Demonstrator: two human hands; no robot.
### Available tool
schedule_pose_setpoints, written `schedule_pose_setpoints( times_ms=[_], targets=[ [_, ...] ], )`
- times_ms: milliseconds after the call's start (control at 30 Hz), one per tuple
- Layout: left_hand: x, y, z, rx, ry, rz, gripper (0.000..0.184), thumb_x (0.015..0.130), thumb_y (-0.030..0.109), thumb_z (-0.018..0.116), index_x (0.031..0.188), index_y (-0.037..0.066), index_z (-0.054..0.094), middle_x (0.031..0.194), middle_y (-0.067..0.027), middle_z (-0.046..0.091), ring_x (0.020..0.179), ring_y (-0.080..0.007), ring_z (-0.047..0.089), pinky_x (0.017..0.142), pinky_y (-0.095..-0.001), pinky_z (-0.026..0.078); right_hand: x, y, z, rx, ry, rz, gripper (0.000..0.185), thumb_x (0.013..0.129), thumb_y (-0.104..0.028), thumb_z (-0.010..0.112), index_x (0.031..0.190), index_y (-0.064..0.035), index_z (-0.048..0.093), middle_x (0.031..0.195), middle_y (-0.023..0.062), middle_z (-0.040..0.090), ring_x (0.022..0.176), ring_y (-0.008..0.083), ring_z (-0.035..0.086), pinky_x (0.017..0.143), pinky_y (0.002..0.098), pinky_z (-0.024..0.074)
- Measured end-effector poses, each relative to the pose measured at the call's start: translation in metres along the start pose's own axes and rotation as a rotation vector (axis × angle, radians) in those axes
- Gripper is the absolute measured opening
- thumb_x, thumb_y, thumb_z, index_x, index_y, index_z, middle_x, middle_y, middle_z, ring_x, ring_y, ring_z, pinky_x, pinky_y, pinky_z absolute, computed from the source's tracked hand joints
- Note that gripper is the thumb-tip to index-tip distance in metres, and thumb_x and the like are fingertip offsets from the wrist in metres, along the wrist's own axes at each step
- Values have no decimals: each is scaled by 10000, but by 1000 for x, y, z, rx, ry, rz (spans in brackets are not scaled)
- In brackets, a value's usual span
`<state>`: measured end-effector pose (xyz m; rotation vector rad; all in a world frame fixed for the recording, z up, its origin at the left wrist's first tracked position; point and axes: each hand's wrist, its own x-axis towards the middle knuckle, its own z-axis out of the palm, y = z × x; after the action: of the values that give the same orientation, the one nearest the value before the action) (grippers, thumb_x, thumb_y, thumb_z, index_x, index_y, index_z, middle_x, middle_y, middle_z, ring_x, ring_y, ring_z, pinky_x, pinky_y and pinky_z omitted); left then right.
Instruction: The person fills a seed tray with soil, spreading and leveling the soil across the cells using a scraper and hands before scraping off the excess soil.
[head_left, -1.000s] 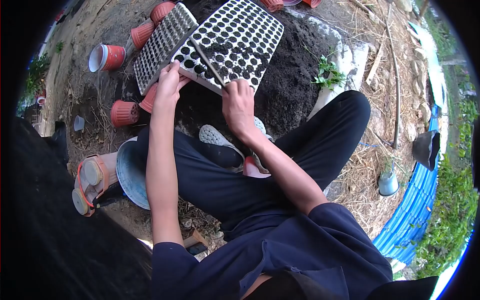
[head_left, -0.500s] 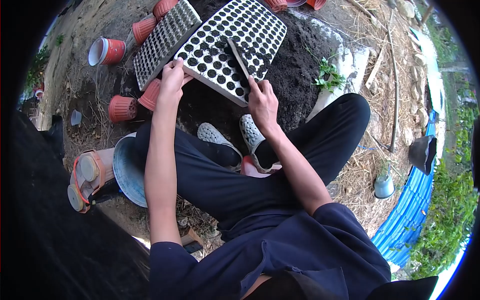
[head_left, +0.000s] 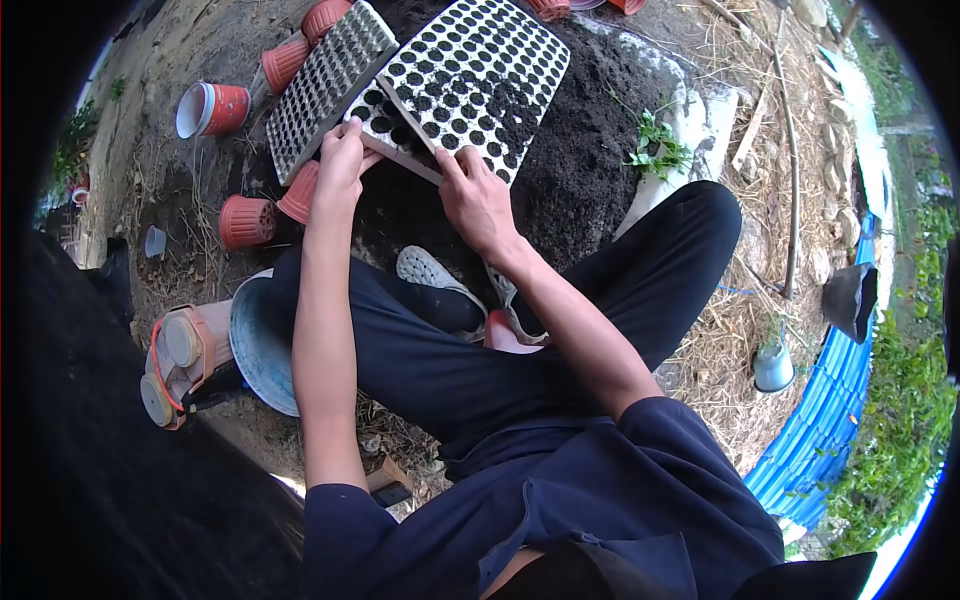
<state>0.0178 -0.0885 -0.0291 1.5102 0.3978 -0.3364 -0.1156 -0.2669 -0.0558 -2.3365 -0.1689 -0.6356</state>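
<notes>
A white seedling tray point(head_left: 372, 140) with rows of round cells lies tilted in front of me, most cells holding dark soil. My left hand point(head_left: 340, 160) grips its near left corner, thumb on top. In my right hand point(head_left: 475, 200) is a thin flat wooden stick point(head_left: 410, 117), laid slantwise across the tray's left part. Loose soil is scattered over the cells to the right of the stick. Under the tray's right side spreads a heap of dark soil point(head_left: 595, 150).
A second seedling tray point(head_left: 325, 90) leans at the left among terracotta-coloured pots point(head_left: 247, 221). A red-and-white container point(head_left: 212, 109) lies farther left. Beside my left leg are a blue-grey basin point(head_left: 262, 345) and lidded containers point(head_left: 180, 342). A leafy plant point(head_left: 655, 150) lies right of the soil.
My right hand has moved left with the stick, which now lies across the tray's left part instead of its middle. My left hand has stayed at the corner.
</notes>
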Motion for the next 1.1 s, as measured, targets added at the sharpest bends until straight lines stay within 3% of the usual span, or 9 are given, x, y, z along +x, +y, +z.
schedule_pose_setpoints(
  times_ms=[100, 467, 567, 700, 767, 867, 1100],
  targets=[
    [-9, 3, 2, 19, -21, 8, 357, 1099, 224, 371, 1289, -36, 524, 1189, -184, 653, 1079, -287, 672, 981, -490, 535, -5, 15, -4, -49, -29, 107, 389, 839, -42, 622, 1226, -74, 605, 990, 128, 553, 820, 308, 641, 656, 417, 548],
    [-6, 1, 3, 42, -24, 23, 362, 1103, 222, 357, 1291, -42, 517, 1194, -197, 653, 1082, -291, 674, 981, -493, 540, -17, 97, -28, -311, -29, 586, 289, 891, -115, 568, 1175, -69, 541, 1109, 175, 550, 843, 422, 658, 726, 532, 544],
    [-7, 5, 4, 41, -22, 23, 362, 1103, 224, 359, 1286, -41, 525, 1192, -198, 655, 1081, -290, 675, 976, -493, 543, -11, 88, -30, -251, 10, 624, 285, 901, -121, 564, 1180, -70, 534, 1113, 179, 547, 840, 427, 655, 724, 534, 540],
    [-12, 8, 7, 31, -38, 12, 369, 1104, 225, 358, 1296, -42, 524, 1198, -196, 653, 1086, -292, 673, 984, -495, 537, -7, 72, -30, -109, -11, 249, 286, 888, -119, 594, 1170, -77, 565, 1058, 153, 557, 832, 384, 658, 701, 486, 552],
    [-9, 5, 4, 25, -35, 12, 371, 1104, 223, 356, 1303, -43, 520, 1200, -196, 653, 1089, -293, 671, 987, -497, 535, -8, 74, -26, -147, -54, 214, 299, 871, -112, 607, 1168, -90, 580, 1050, 137, 559, 834, 360, 661, 689, 467, 557],
    [-3, -1, 1, 30, -10, 10, 368, 1106, 223, 352, 1301, -40, 519, 1206, -193, 651, 1095, -292, 670, 991, -504, 532, -12, 93, -23, -261, -14, 337, 302, 863, -111, 606, 1163, -96, 575, 1042, 133, 558, 793, 369, 664, 668, 476, 558],
    [0, -1, 0, 39, -21, 12, 367, 1106, 226, 354, 1298, -42, 516, 1204, -191, 650, 1086, -290, 674, 979, -499, 542, -3, 129, -33, -423, -19, 668, 257, 872, -98, 574, 1117, -36, 527, 1078, 210, 532, 809, 425, 666, 692, 534, 550]
  ],
)
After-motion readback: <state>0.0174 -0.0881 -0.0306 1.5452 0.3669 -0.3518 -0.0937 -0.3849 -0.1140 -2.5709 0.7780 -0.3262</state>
